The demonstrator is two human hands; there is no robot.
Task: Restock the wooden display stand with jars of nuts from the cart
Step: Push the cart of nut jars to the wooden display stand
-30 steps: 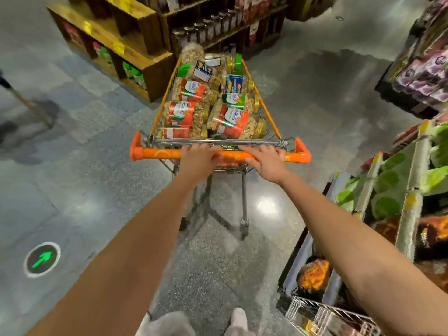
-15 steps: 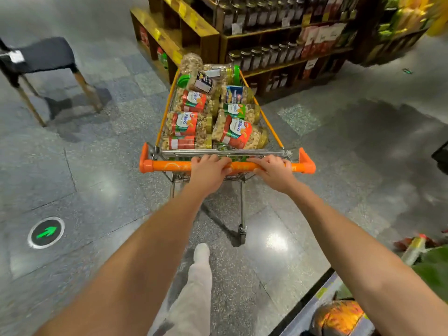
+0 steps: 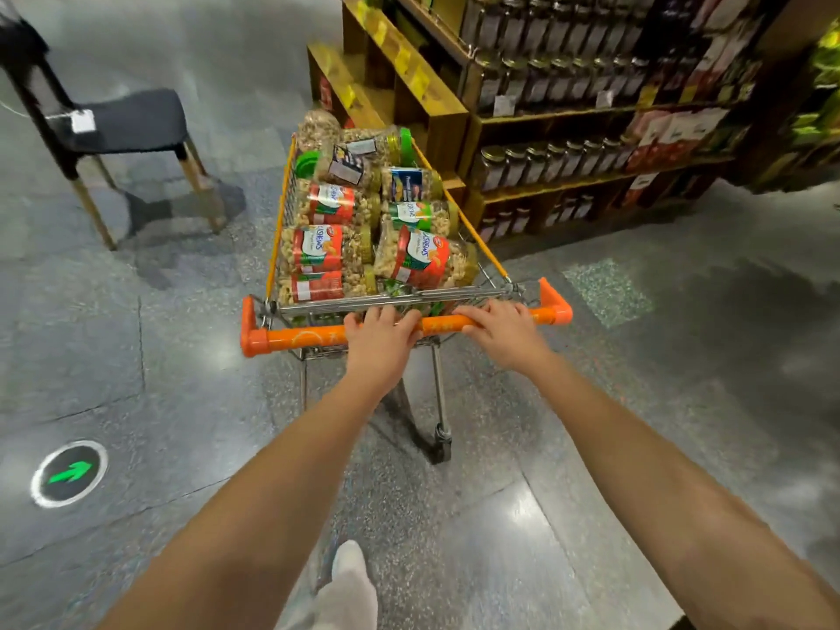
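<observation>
A wire shopping cart with an orange handle [image 3: 300,336] stands in front of me, piled with several clear jars of nuts [image 3: 318,250] with red, green and blue labels. My left hand [image 3: 379,331] grips the handle near its middle. My right hand [image 3: 502,327] grips it further right. The wooden display stand [image 3: 432,102] rises just beyond the cart's front, with stepped wooden boxes on its left side and shelves of dark jars [image 3: 545,161] on its right side.
A black chair [image 3: 113,125] with wooden legs stands on the left. A round floor marker with a green arrow [image 3: 69,472] lies at lower left. Grey polished tile floor surrounds the cart. Green produce shows at the far right edge.
The cart has rolled forward and turned toward the wooden stand, which is now closer and larger. The produce racks on the right have left the view. Both hands keep their grip on the handle.
</observation>
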